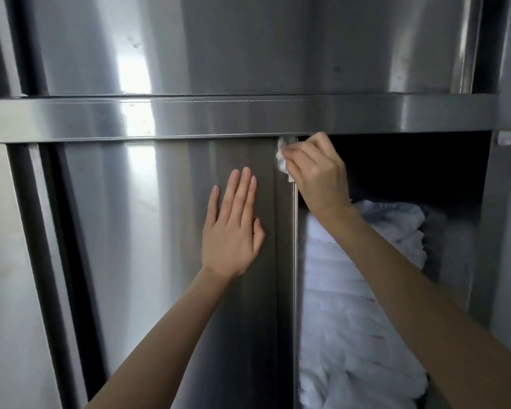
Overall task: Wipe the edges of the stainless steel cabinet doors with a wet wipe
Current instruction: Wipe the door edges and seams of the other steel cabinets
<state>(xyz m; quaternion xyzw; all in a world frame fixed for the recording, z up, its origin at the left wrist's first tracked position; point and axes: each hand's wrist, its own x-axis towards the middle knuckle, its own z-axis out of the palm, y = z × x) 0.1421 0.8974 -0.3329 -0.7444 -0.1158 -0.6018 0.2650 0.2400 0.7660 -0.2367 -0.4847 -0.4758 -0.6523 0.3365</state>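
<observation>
While the left hand [233, 228] is laid flat with straight fingers on the steel cabinet door [165, 231], a crumpled wet wipe [282, 160] is pinched by the right hand [316, 175] against the door's upper right edge.

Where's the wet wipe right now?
In the head view the wet wipe is bunched in the right hand, pressed on the top of the sliding door's vertical edge, just under the horizontal rail.

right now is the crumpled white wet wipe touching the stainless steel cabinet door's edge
Touching. The head view shows the right hand pressing the white wet wipe onto the steel door edge, no gap.
</observation>
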